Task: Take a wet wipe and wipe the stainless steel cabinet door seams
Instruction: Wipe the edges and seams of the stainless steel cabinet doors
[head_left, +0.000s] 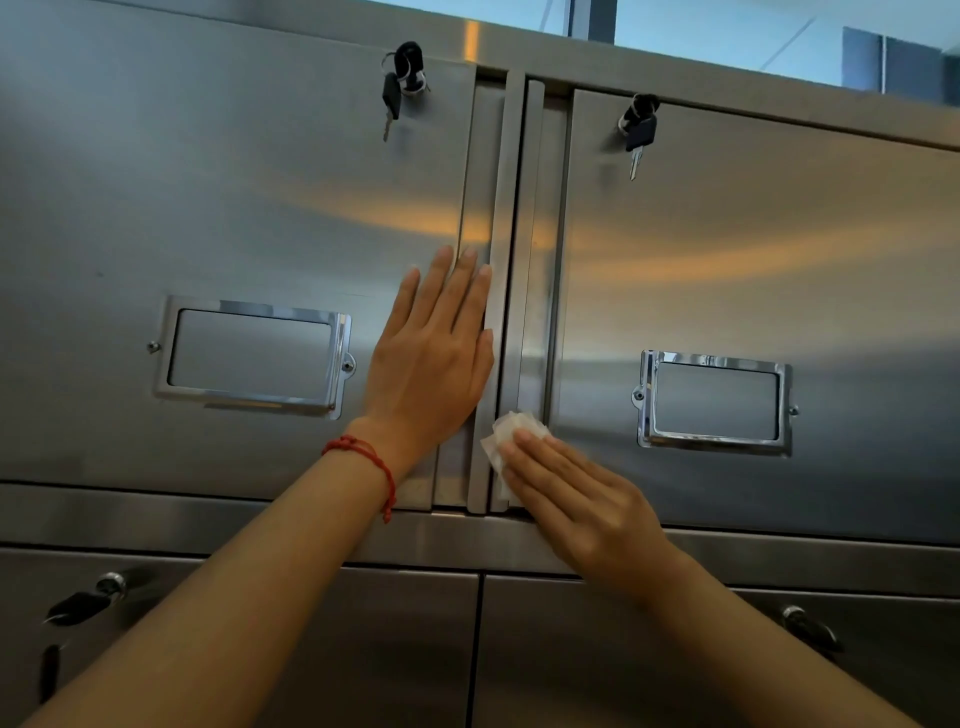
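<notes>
The right hand (566, 493) lies nearly flat, its straight fingers pressing a crumpled white wet wipe (506, 434) against the vertical seam (511, 291) between the two upper cabinet doors, close to the seam's lower end, just above the horizontal rail (208, 525). The wipe bunches ahead of the fingertips and trails down beside the palm. The left hand (434, 358) is spread wide and flat on the left door (208, 208), fingers pointing up alongside the door's raised edge strip, holding nothing; a red cord bracelet (371, 465) circles its wrist.

To do this stroke well, I judge the fingertips should push the wipe into the groove rather than skim over the raised strips on each side, and travel along the seam's full height in one steady line. The bracing left hand probably helps stop the door from rattling under pressure. Refolding the wipe to a clean face seems wise once it soils.

Further out, keys (402, 85) hang in the left door's lock, another key (638, 132) in the right door (779, 260), and each door carries a chromed label holder (252, 356). Lower doors with keys sit below.
</notes>
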